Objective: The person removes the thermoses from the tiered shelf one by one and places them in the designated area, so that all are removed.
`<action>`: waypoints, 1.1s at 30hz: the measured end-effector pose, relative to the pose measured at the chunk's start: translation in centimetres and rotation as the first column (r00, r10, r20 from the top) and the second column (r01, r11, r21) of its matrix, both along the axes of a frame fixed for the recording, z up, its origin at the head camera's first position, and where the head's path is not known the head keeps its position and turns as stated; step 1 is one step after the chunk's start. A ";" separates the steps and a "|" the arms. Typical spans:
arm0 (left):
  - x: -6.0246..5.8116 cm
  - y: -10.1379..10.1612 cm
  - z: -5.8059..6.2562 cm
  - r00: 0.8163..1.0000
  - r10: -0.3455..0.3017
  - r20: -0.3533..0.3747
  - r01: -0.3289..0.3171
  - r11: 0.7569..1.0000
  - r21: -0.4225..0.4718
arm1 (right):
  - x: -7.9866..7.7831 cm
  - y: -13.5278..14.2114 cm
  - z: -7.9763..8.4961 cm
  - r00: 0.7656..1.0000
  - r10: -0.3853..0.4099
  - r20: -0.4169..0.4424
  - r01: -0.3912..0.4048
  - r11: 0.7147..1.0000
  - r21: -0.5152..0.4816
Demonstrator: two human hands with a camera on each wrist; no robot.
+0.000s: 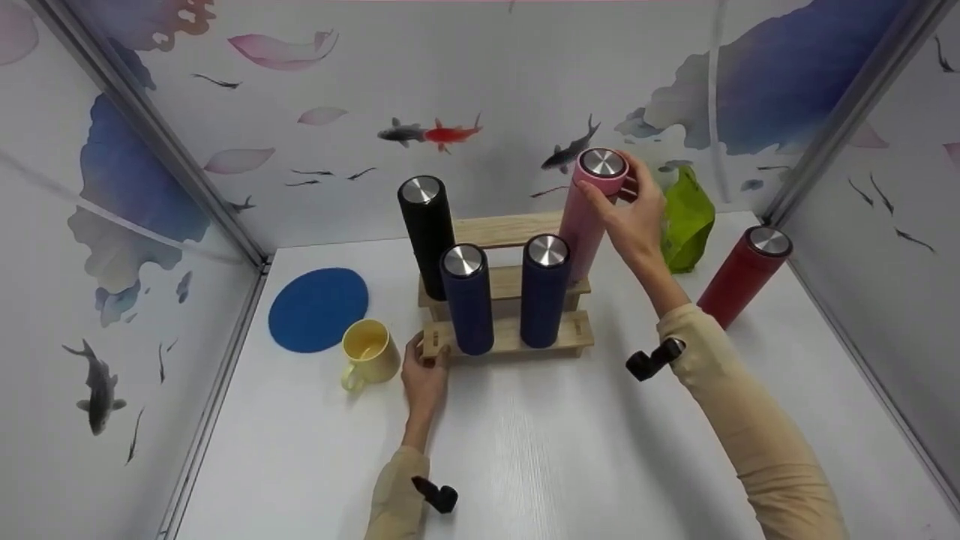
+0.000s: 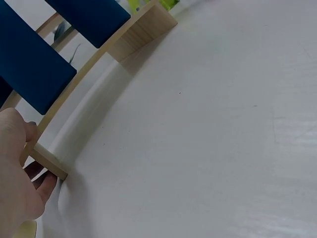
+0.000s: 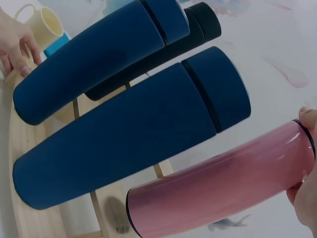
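A wooden stepped rack stands on the white table. My left hand grips the left end of its front step, thumb on top and fingers beneath. With my right hand I hold a pink thermos bottle near its steel-topped lid. Its base is over the right side of the step behind; whether it touches the wood I cannot tell. Two dark blue thermos bottles, one left and one right, stand on the front step. A black thermos bottle stands behind them on the left.
Left of the rack are a yellow mug and a round blue mat. To the right, a red thermos bottle stands near a green bag. Printed panels wall the table at the back and sides.
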State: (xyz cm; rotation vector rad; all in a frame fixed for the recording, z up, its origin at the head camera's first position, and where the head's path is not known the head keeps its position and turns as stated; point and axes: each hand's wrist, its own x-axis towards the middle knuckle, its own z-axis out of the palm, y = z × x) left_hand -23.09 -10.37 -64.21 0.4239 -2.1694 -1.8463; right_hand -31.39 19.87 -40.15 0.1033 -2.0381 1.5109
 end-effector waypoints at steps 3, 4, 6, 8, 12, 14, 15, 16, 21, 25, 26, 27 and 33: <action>0.1 0.0 -0.1 1.000 -0.010 -0.007 0.010 1.000 0.012 | 1.3 0.1 1.0 0.999 -0.033 -0.005 0.033 0.999 -0.014; 0.1 0.0 -0.1 1.000 -0.013 -0.008 0.013 1.000 0.016 | 1.7 0.1 1.2 0.999 -0.044 -0.008 0.043 0.999 -0.020; 0.1 0.0 -0.2 1.000 -0.021 -0.011 0.021 0.999 0.026 | 2.2 0.3 1.3 0.998 -0.066 -0.013 0.065 0.997 -0.030; 0.1 -0.1 -0.2 1.000 -0.024 -0.008 0.024 0.999 0.030 | 1.8 1.0 0.5 0.996 -0.081 -0.025 0.080 0.996 -0.037; 0.0 -0.1 -0.3 1.000 -0.013 0.003 0.013 1.000 0.013 | 0.9 2.6 -1.2 0.995 -0.103 -0.003 0.103 0.994 -0.039; -0.1 -0.1 -0.3 1.000 -0.007 0.005 0.007 1.000 0.009 | 0.8 3.2 -1.5 0.994 -0.105 0.004 0.105 0.994 -0.036; -0.1 -0.1 -0.4 1.000 -0.005 0.003 0.005 1.000 0.010 | 0.9 3.5 -1.6 0.994 -0.108 0.010 0.108 0.994 -0.033; -0.1 -0.1 -0.4 1.000 -0.005 0.001 0.005 1.000 0.012 | 0.9 3.8 -1.7 0.994 -0.109 0.012 0.110 0.994 -0.030; -0.2 -0.1 -0.4 1.000 -0.004 -0.008 0.004 1.000 0.025 | 1.3 5.0 -1.9 0.992 -0.122 0.040 0.123 0.992 -0.019; -0.1 0.0 -0.3 1.000 -0.003 -0.008 0.004 1.000 0.019 | 1.8 5.9 -2.1 0.987 -0.132 0.088 0.133 0.991 0.000; -0.1 0.0 -0.3 1.000 -0.003 -0.007 0.003 1.000 0.018 | 1.9 6.1 -2.3 0.986 -0.134 0.097 0.134 0.991 0.005; -0.1 0.0 -0.2 1.000 -0.004 -0.006 0.004 1.000 0.019 | 2.0 6.3 -2.4 0.985 -0.138 0.101 0.138 0.990 0.010; 0.0 0.0 0.0 1.000 -0.003 -0.007 0.003 1.000 0.020 | 2.4 7.7 -3.4 0.981 -0.161 0.110 0.158 0.987 0.030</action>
